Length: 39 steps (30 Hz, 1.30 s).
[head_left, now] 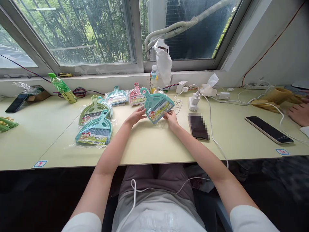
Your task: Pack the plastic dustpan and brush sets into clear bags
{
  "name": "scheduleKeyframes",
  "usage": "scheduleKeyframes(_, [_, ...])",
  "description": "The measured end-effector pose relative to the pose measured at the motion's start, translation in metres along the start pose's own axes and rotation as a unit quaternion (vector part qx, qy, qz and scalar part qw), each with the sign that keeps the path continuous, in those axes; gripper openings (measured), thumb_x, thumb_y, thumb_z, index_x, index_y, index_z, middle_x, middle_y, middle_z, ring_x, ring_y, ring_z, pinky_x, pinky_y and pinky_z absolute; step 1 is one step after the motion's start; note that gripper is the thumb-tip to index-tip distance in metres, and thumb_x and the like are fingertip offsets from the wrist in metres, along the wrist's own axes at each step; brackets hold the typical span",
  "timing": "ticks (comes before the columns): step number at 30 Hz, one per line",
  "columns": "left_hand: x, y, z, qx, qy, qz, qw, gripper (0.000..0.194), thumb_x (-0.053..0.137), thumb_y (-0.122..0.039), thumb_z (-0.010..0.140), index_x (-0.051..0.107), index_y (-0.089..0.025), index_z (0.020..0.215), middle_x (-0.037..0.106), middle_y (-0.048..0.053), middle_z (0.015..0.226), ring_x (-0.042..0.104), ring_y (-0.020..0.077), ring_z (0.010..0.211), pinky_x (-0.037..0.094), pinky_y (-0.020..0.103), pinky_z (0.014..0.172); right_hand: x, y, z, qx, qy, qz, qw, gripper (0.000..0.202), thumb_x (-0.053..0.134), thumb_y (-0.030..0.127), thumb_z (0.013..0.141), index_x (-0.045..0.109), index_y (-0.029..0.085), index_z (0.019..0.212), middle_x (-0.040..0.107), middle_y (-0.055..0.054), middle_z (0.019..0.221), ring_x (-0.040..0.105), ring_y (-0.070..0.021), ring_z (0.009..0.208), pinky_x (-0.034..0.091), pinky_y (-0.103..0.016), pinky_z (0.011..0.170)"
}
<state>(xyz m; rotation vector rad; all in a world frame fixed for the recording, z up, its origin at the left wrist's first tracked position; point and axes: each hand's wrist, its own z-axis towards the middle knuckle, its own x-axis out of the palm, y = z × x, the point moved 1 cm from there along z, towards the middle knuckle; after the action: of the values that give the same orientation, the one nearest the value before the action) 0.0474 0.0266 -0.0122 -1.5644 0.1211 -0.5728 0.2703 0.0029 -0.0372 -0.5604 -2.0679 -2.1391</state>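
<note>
A teal dustpan and brush set (158, 104) with a printed label is held up above the table, tilted, between both my hands. My left hand (137, 116) grips its left edge, and my right hand (171, 118) grips its lower right edge. To the left lies another wrapped teal dustpan set (95, 130), in front of a green dustpan set (93, 111). Farther back are a light blue dustpan set (117, 96) and a pink dustpan set (136, 95), both in clear wrap.
On the table (154, 148) stand a green-capped bottle (63, 88) and a clear bottle (154, 79). A phone (198, 126), a white charger (193, 101) with cables and a second phone (269, 129) lie to the right. Another person's hand (299, 113) shows at the right edge.
</note>
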Motion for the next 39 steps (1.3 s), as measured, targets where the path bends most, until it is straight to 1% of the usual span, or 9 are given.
scheduleKeyframes(7, [-0.005, -0.007, 0.006, 0.098, -0.153, -0.023, 0.983, 0.039, 0.066, -0.041, 0.085, 0.065, -0.025, 0.121, 0.069, 0.004, 0.119, 0.067, 0.0159, 0.095, 0.053, 0.025, 0.08, 0.008, 0.016, 0.002, -0.008, 0.049, 0.047, 0.998, 0.047, 0.088, 0.026, 0.056, 0.052, 0.021, 0.086, 0.07, -0.002, 0.089, 0.068, -0.0173, 0.089, 0.054, -0.038, 0.092])
scheduleKeyframes(14, [0.001, -0.017, 0.01, 0.12, -0.206, 0.01, 0.971, 0.034, 0.058, -0.04, 0.09, 0.066, -0.024, 0.118, 0.07, 0.006, 0.118, 0.069, 0.0181, 0.098, 0.054, 0.028, 0.081, 0.014, 0.027, -0.004, -0.06, 0.053, 0.062, 0.995, 0.047, 0.089, 0.03, 0.05, 0.06, 0.019, 0.086, 0.072, -0.003, 0.085, 0.068, -0.021, 0.088, 0.054, -0.042, 0.092])
scheduleKeyframes(18, [-0.036, -0.024, 0.001, 0.12, -0.346, -0.046, 0.929, 0.03, 0.047, -0.025, 0.095, 0.062, -0.022, 0.121, 0.07, 0.007, 0.116, 0.07, 0.0162, 0.097, 0.056, 0.03, 0.085, 0.009, 0.029, -0.005, -0.055, 0.098, 0.012, 0.994, 0.047, 0.088, 0.033, 0.05, 0.067, 0.019, 0.09, 0.073, -0.004, 0.082, 0.069, -0.0228, 0.082, 0.055, -0.046, 0.089])
scheduleKeyframes(22, [-0.092, -0.049, -0.029, 0.191, -0.513, -0.126, 0.827, 0.042, 0.022, -0.021, 0.102, 0.053, -0.018, 0.13, 0.066, 0.012, 0.125, 0.068, 0.0113, 0.104, 0.055, 0.021, 0.084, -0.002, 0.033, 0.002, -0.034, 0.101, 0.002, 0.994, 0.045, 0.089, 0.03, 0.047, 0.069, 0.018, 0.086, 0.073, -0.004, 0.078, 0.069, -0.0231, 0.08, 0.054, -0.048, 0.089])
scheduleKeyframes(24, [-0.104, -0.061, -0.038, 0.245, -0.505, -0.128, 0.818, 0.045, 0.016, -0.027, 0.103, 0.049, -0.02, 0.134, 0.061, 0.012, 0.134, 0.065, 0.0099, 0.111, 0.054, 0.02, 0.087, -0.008, 0.034, 0.005, -0.023, 0.082, 0.023, 0.996, 0.043, 0.089, 0.028, 0.048, 0.068, 0.019, 0.084, 0.073, -0.003, 0.079, 0.069, -0.0225, 0.081, 0.054, -0.047, 0.091])
scheduleKeyframes(26, [-0.1, -0.065, -0.037, 0.259, -0.453, -0.112, 0.846, 0.045, 0.017, -0.035, 0.104, 0.045, -0.025, 0.138, 0.056, 0.009, 0.14, 0.062, 0.0114, 0.117, 0.054, 0.022, 0.089, -0.012, 0.033, 0.008, -0.012, 0.061, 0.047, 0.997, 0.04, 0.088, 0.025, 0.051, 0.067, 0.02, 0.084, 0.073, -0.002, 0.08, 0.069, -0.0217, 0.082, 0.055, -0.046, 0.093])
scheduleKeyframes(33, [-0.063, -0.035, -0.013, 0.077, -0.376, -0.157, 0.91, 0.045, 0.026, -0.041, 0.102, 0.038, -0.031, 0.145, 0.061, 0.012, 0.125, 0.067, 0.0194, 0.107, 0.058, 0.033, 0.084, -0.019, 0.027, 0.01, 0.006, 0.018, 0.043, 0.999, 0.033, 0.082, 0.018, 0.059, 0.063, 0.021, 0.087, 0.071, -0.002, 0.088, 0.07, -0.0198, 0.084, 0.056, -0.043, 0.095])
scheduleKeyframes(36, [-0.061, -0.045, -0.016, 0.149, -0.349, -0.178, 0.908, 0.044, 0.021, -0.033, 0.103, 0.039, -0.034, 0.143, 0.065, 0.009, 0.12, 0.067, 0.0174, 0.104, 0.057, 0.036, 0.087, -0.02, 0.024, 0.01, 0.016, 0.008, 0.04, 0.999, 0.033, 0.08, 0.017, 0.059, 0.063, 0.021, 0.088, 0.071, -0.001, 0.086, 0.071, -0.0188, 0.083, 0.057, -0.041, 0.094])
scheduleKeyframes(39, [-0.068, -0.077, -0.035, 0.262, -0.326, -0.157, 0.895, 0.045, 0.018, -0.028, 0.103, 0.041, -0.035, 0.142, 0.065, 0.007, 0.126, 0.065, 0.0173, 0.112, 0.054, 0.041, 0.094, -0.021, 0.023, 0.009, 0.015, 0.011, 0.046, 0.999, 0.033, 0.077, 0.015, 0.059, 0.063, 0.021, 0.088, 0.071, -0.001, 0.089, 0.071, -0.0178, 0.084, 0.058, -0.038, 0.092])
